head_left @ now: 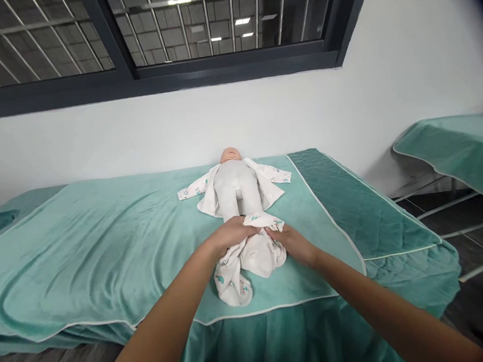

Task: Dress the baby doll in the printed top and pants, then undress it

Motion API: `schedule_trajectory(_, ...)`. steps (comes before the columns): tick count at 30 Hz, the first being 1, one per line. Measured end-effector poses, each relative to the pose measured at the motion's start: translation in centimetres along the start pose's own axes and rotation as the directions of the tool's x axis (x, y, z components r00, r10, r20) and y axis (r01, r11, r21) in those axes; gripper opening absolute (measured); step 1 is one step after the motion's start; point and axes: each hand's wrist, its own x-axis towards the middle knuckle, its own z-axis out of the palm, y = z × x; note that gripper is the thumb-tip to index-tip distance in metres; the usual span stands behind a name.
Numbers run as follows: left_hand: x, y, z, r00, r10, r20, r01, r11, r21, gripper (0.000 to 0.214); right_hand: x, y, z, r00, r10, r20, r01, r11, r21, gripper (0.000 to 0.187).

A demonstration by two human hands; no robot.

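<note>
A baby doll (236, 176) lies on its back on the bed, head toward the wall, legs toward me. Under it, an open white printed jacket (272, 173) spreads out, its sleeves stretched to both sides. Bunched white baby pants with a green print (262, 254) are at the doll's feet, which the cloth and my hands hide. My left hand (233, 234) is closed on the upper left of the pants, beside the doll's lower leg. On the other side, my right hand (287, 241) pinches their right edge. One pant leg hangs loosely toward me.
A light green sheet with white piping (116, 241) covers the bed, wrinkled on the left. Darker quilted cover (352, 206) shows at the right. Another green-covered bed (464, 141) with metal legs stands farther right. Behind are a white wall (158, 132) and a barred window (221, 26).
</note>
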Motion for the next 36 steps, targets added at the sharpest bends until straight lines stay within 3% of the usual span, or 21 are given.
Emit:
schedule_trajectory(3,-0.7,-0.6,-0.8,0.980,-0.026,0.198,0.087,0.949,-0.304,0.048,0.2,0.4,-0.1,0.997,-0.037,-0.070,0.048,0.987,0.153,0.046)
schedule_trajectory(6,-0.7,-0.8,-1.2,0.972,0.016,0.233,0.080,0.914,-0.399,0.056,1.1,0.5,0.2,0.974,-0.116,-0.197,0.146,0.979,0.145,0.046)
schedule_trajectory(10,0.5,-0.4,-0.8,1.000,0.029,0.012,-0.021,0.905,-0.426,0.051,3.0,-0.5,1.0,0.892,-0.258,-0.371,0.249,0.966,-0.073,0.043)
schedule_trajectory(13,1.8,0.1,-0.6,0.982,0.103,-0.159,-0.147,0.944,-0.295,0.039,4.5,-1.4,1.4,0.820,-0.391,-0.419,0.316,0.918,-0.239,0.039)
schedule_trajectory(17,3.3,0.0,-0.7,0.906,0.235,-0.351,-0.247,0.969,0.012,0.029,6.3,-1.5,1.2,0.794,-0.461,-0.398,0.355,0.881,-0.313,0.036)
schedule_trajectory(20,4.2,-0.4,-0.8,0.844,0.331,-0.422,-0.287,0.944,0.164,0.027,7.3,-1.1,0.7,0.792,-0.458,-0.404,0.328,0.877,-0.352,0.032)
schedule_trajectory(26,6.4,-0.8,-1.3,0.761,0.414,-0.500,-0.336,0.910,0.243,0.026,8.3,-1.1,0.0,0.750,-0.480,-0.456,0.279,0.854,-0.440,0.024)
schedule_trajectory(31,7.3,-0.9,-3.5,0.759,0.358,-0.544,-0.364,0.926,0.101,0.027,7.9,-1.1,0.3,0.730,-0.475,-0.492,0.235,0.850,-0.472,0.016)
schedule_trajectory(33,7.0,-1.6,-4.5,0.804,0.294,-0.517,-0.374,0.926,-0.054,0.029,7.4,-1.1,0.5,0.715,-0.534,-0.451,0.276,0.809,-0.520,0.016)
schedule_trajectory(36,6.2,-3.1,-5.5,0.888,0.207,-0.411,-0.366,0.858,-0.359,0.036,6.7,-1.4,0.9,0.714,-0.639,-0.285,0.406,0.710,-0.575,0.023)
